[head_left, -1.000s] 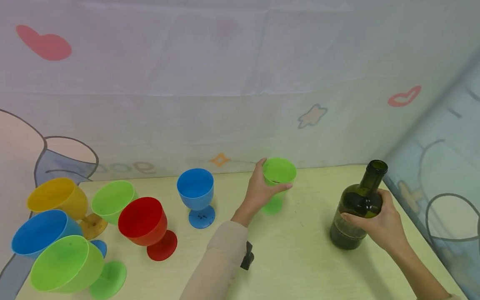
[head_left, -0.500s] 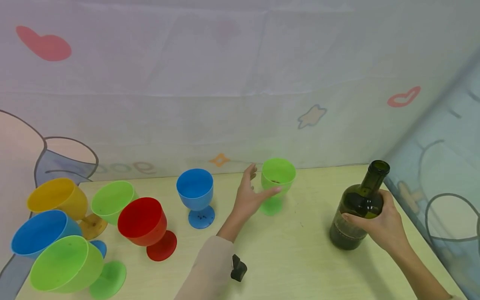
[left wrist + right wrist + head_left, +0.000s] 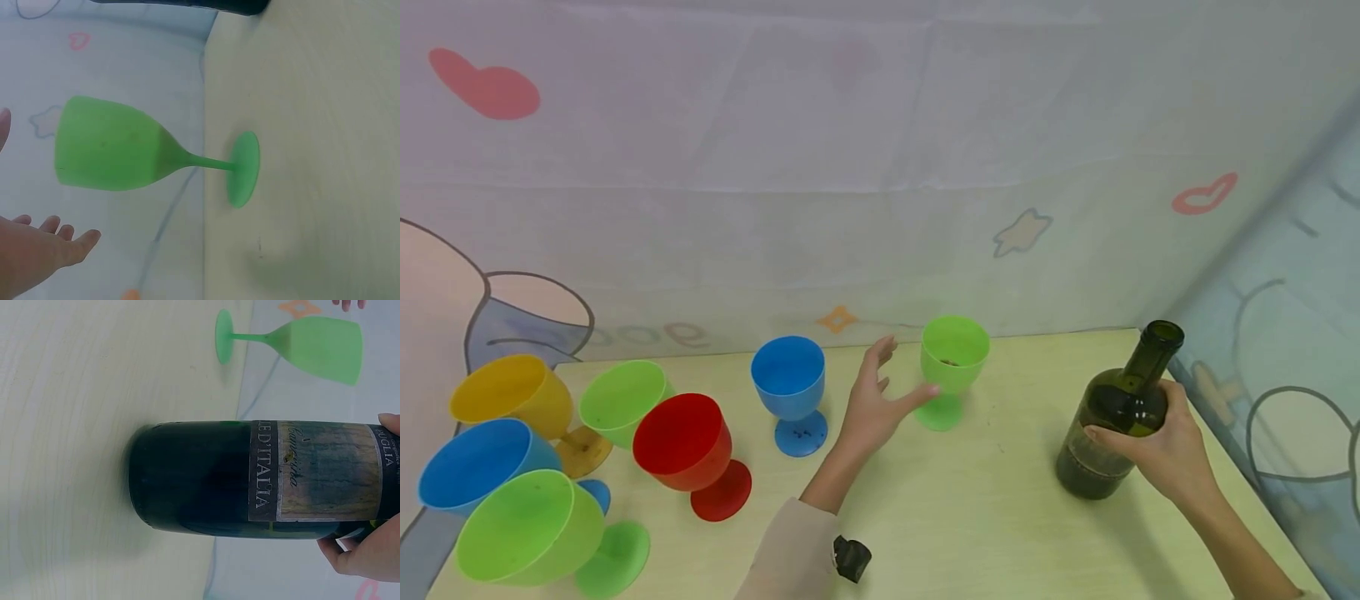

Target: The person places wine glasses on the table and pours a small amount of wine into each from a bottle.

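At the back of the table a light green goblet [image 3: 955,354] stands upright, with something small and dark inside its bowl. My left hand [image 3: 874,408] is just left of it, thumb and fingers spread, holding nothing. In the left wrist view a gap shows between that hand [image 3: 47,250] and the green goblet [image 3: 119,147]. On the right my right hand [image 3: 1168,450] grips a dark green wine bottle [image 3: 1097,442] round its body below the neck. The bottle [image 3: 194,478] is upright with its base at the tabletop, its label facing the right wrist camera.
A blue goblet [image 3: 790,379] stands left of my left hand. Further left is a cluster: a red goblet [image 3: 685,450], a yellow one [image 3: 512,400], another blue goblet [image 3: 482,467] and two more green goblets. A printed cloth [image 3: 850,167] hangs behind the table.
My left hand has let go of the green goblet and drawn away to the left and toward me. The goblet stays in place. My right hand and the bottle have hardly moved.
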Motion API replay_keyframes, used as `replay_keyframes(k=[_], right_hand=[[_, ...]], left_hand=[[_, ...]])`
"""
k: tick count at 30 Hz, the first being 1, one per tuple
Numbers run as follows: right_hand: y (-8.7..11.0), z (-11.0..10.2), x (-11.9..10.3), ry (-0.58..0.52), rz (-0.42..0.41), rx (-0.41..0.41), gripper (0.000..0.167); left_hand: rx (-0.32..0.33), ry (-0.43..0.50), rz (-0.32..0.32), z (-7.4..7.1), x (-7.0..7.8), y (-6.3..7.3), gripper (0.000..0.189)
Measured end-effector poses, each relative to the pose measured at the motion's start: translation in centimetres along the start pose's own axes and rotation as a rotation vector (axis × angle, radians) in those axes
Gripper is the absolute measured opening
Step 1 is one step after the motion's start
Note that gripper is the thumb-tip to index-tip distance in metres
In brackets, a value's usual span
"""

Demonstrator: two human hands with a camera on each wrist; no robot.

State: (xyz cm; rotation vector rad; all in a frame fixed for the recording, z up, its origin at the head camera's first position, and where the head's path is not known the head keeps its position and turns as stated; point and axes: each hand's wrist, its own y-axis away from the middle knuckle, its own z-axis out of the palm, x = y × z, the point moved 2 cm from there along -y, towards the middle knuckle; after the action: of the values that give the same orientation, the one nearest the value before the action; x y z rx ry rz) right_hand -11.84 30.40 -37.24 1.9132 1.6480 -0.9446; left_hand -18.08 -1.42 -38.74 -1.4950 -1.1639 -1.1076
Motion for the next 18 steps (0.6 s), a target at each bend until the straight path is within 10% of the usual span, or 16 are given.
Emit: replay_keyframes(k=[18], right_hand=[[0.0, -0.1, 0.2, 0.002, 0.013, -0.009, 0.088]], left_hand=[[0.132, -0.113, 0.098, -6.6, 3.6, 3.1, 0.079]])
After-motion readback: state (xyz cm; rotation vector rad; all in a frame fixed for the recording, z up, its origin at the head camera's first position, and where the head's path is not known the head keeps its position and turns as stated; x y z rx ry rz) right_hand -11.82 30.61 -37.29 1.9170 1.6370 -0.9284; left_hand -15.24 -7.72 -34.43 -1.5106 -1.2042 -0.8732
